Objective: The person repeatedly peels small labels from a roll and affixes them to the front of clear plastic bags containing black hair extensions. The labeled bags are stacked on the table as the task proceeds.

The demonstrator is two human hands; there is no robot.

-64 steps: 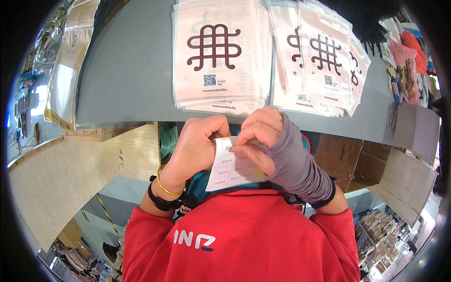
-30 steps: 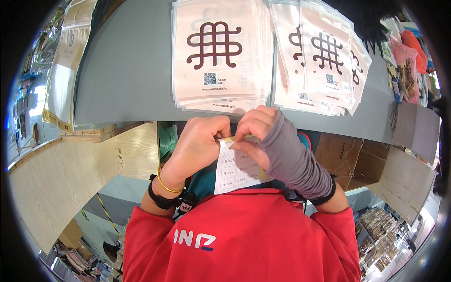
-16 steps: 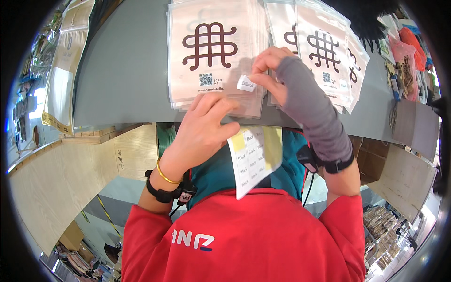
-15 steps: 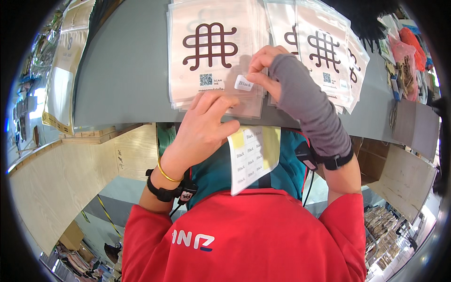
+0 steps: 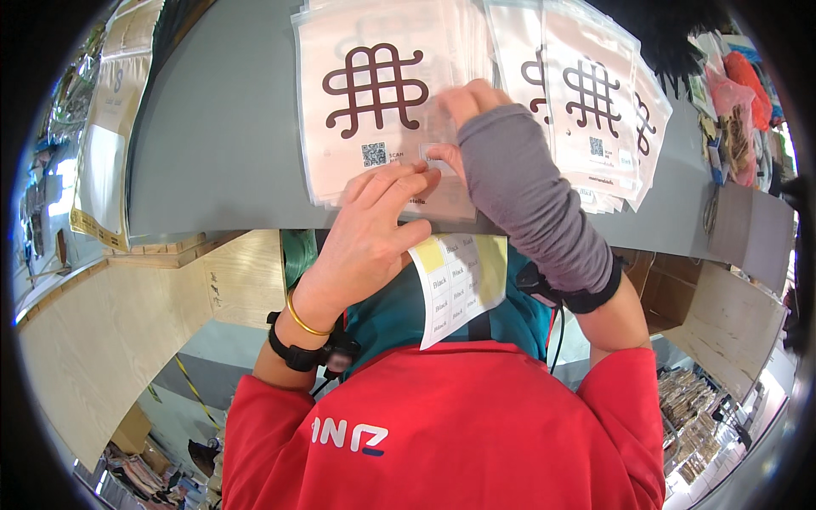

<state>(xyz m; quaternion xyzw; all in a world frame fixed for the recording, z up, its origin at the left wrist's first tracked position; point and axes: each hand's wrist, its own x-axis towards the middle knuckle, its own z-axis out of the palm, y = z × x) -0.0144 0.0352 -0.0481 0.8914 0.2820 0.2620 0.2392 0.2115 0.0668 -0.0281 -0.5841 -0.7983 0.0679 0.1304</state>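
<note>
A pale pink plastic bag (image 5: 374,183) with a dark looped emblem lies on a stack of like bags on the grey table. At its lower right, a small white label (image 5: 432,153) shows partly between my hands. My right hand (image 5: 467,115), in a grey sleeve, is curled over that corner with its thumb on the label; its fingers are somewhat blurred. My left hand (image 5: 374,221) lays its fingertips on the bag's lower edge beside the label. From its thumb side hangs a sheet of white labels (image 5: 455,293) with yellow bare patches, over the table's front edge.
To the right lies a second, fanned pile of bags (image 5: 595,102). A long cream package (image 5: 106,144) hangs by the table's left end. Black fluffy material (image 5: 667,30) sits at the back right, near red and pink plastic bags (image 5: 739,93). Wooden panels (image 5: 127,331) stand below left.
The label has gone down from my right fingers to the bag's lower right. My right hand has moved a little left, and the top bag has shifted slightly left.
</note>
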